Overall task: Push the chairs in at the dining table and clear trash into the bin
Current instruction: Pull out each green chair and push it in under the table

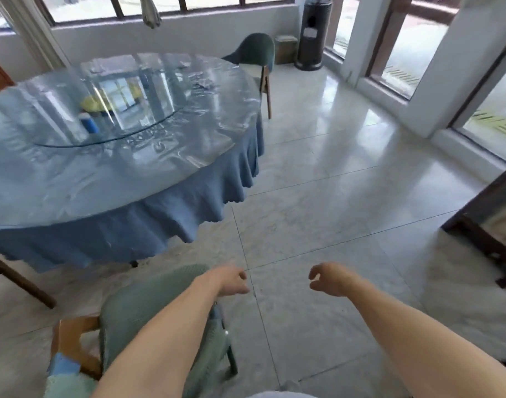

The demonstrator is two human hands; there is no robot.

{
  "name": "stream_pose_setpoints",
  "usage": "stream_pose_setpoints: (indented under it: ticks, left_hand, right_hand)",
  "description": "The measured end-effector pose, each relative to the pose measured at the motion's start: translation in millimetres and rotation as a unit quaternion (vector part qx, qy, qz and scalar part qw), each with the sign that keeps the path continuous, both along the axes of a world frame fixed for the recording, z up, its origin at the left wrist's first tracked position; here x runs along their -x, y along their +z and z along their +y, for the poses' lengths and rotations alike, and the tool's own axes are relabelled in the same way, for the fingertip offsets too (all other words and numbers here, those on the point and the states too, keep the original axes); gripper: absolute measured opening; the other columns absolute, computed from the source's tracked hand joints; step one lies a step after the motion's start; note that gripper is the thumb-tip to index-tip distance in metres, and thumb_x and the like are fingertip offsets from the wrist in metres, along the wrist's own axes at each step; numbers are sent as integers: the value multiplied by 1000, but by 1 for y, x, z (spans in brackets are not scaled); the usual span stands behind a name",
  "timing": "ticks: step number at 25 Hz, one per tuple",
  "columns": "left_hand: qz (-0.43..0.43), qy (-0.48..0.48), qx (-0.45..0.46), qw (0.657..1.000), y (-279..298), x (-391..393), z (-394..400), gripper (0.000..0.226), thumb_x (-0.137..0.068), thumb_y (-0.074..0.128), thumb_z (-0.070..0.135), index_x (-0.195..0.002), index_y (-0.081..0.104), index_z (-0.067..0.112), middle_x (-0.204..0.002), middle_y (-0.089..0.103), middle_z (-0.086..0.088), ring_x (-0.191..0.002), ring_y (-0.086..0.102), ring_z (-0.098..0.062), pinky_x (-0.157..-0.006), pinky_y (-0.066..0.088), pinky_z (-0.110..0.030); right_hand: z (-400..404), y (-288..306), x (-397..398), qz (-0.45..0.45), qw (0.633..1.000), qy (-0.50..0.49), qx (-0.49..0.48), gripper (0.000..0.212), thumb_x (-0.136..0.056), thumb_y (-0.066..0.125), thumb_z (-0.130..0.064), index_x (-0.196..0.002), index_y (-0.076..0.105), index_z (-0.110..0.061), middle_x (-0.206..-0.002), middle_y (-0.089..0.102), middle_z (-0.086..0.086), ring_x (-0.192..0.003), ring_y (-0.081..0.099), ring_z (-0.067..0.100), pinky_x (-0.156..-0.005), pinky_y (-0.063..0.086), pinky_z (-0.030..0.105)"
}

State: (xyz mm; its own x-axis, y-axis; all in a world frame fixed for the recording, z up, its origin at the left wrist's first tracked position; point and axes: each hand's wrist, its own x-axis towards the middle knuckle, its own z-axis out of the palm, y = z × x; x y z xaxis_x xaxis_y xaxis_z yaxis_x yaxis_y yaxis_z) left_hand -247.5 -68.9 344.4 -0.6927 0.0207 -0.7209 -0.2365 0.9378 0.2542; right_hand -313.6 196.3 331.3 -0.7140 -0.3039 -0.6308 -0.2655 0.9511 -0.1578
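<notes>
Near chair (pixel 148 320): at 7 o'clock, pulled out from worktop; green padded back, wooden frame; likely light but stiff, slides on smooth tile; best taken by top of backrest.
Left hand (pixel 231 281): just beyond chair's backrest, fingers loosely curled, grip released, holding nothing.
Right hand (pixel 329 278): at 5 o'clock over floor, same slack curl, nothing held.
Worktop (pixel 73 182): 10 o'clock, round, slick plastic over blue cloth.
Far chair (pixel 257 53): 12 o'clock, angled away from worktop.

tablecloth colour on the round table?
Blue tablecloth, hanging in folds under a clear shiny plastic cover. Head view, the only view, shows it clearly.
</notes>
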Motion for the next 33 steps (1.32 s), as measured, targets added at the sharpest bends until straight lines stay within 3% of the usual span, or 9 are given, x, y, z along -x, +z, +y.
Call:
stream_pose_setpoints:
  ticks: [8,23,33]
  left_hand:
    - [-5,-56,7,998,-19,145,40,53,-94,58,43,-141,50,21,-141,54,-4,-125,53,-24,-102,45,-33]
    - [0,-136,9,991,-36,484,-36,49,-92,56,44,-137,52,25,-136,58,-1,-115,58,-22,-93,48,-34]
    - [21,-122,32,992,-26,694,-66,47,-94,52,42,-139,52,26,-137,56,4,-120,56,-20,-97,48,-36]
  right_hand:
    - [55,-10,114,-10,998,-54,-17,34,-94,55,-43,-126,61,-32,-129,61,-2,-114,59,22,-87,47,30]
    - [-31,-2,422,14,995,-88,-37,34,-97,49,-38,-130,55,-34,-129,61,-3,-115,59,22,-89,48,33]
    - [-53,-22,643,30,998,-58,-20,37,-97,51,-40,-132,54,-32,-131,60,-2,-117,58,21,-89,48,33]
